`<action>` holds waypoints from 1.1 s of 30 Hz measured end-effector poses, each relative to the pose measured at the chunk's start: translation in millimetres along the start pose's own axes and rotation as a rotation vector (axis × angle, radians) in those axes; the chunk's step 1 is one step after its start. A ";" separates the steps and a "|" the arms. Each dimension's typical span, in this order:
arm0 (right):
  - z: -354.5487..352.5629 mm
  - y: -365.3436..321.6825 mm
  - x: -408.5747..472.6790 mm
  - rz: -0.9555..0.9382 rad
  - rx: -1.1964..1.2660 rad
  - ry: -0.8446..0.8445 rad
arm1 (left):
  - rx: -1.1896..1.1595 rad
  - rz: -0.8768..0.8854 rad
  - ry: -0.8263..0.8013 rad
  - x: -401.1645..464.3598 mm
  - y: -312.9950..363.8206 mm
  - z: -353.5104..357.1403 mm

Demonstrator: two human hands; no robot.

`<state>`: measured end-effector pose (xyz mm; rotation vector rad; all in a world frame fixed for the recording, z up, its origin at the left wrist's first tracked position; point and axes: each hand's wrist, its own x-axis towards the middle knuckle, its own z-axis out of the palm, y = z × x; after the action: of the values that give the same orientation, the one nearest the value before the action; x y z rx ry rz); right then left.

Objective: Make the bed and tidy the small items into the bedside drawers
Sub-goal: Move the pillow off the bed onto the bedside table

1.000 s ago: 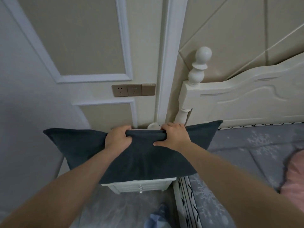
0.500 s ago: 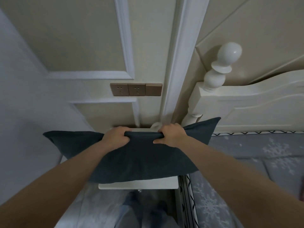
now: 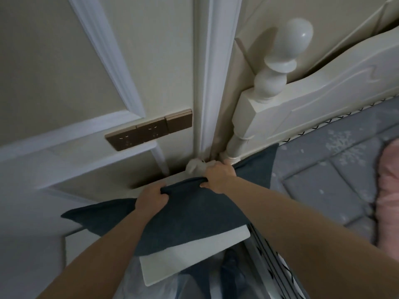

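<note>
Pillow: dark blue-grey pillow (image 3: pixel 185 214), held up over the bedside cabinet at centre frame; its far corner reaches toward 2 o'clock onto the bed edge, its near-left corner points to 9 o'clock.
Left hand: left hand (image 3: pixel 151 201), its grip clenched on the pillow's upper edge, fingers curled over the bunched fabric.
Right hand: right hand (image 3: pixel 219 175), at 1 o'clock from the left hand, its grip grasping the same upper edge; thumb on the near side, fingers wrapped behind.
Bedside cabinet: white bedside cabinet (image 3: pixel 194 260), its top mostly covered by the pillow; the bare front corner shows at 6 o'clock of the pillow. Drawers not visible.
Small item: pale, blurred object (image 3: pixel 195 166) on the cabinet's back edge, just beyond the right hand; kind cannot be told.
Bed: grey snowflake-print sheet (image 3: pixel 336 175) at 3 o'clock; black-and-white patterned mattress edge at 5 o'clock.
Headboard: cream headboard (image 3: pixel 313 104) at 2 o'clock, with round-knobbed post (image 3: pixel 282 55) at 1 o'clock.
Pink item: pink soft fabric (image 3: pixel 388 190) at the right frame edge, on the bed.
Wall fittings: bronze socket panel (image 3: pixel 149 129) at 11 o'clock of the hands, on the panelled wall.
</note>
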<state>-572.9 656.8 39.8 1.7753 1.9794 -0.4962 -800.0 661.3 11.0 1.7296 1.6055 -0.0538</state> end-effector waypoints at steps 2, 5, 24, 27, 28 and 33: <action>5.2 -4.2 10.4 0.034 0.059 0.073 | 0.020 0.015 0.064 13.9 -4.6 -2.2; 17.8 -3.7 26.0 0.076 0.244 0.229 | 0.132 0.110 0.206 38.7 -17.0 -3.9; 50.4 33.5 -31.5 0.290 0.579 0.148 | 0.194 0.458 -0.141 51.1 41.5 49.4; 49.1 42.3 -49.8 0.311 0.584 0.199 | 0.184 0.531 -0.158 46.1 67.2 48.1; 49.3 44.1 -56.4 0.319 0.589 0.209 | 0.182 0.544 -0.166 43.9 75.4 47.9; 55.1 66.6 -100.8 0.375 0.631 0.268 | 0.282 0.664 -0.178 26.4 125.9 54.5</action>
<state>-493.7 550.6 49.2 2.6523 1.6855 -0.8543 -660.7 664.0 20.5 2.3254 0.8662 -0.1093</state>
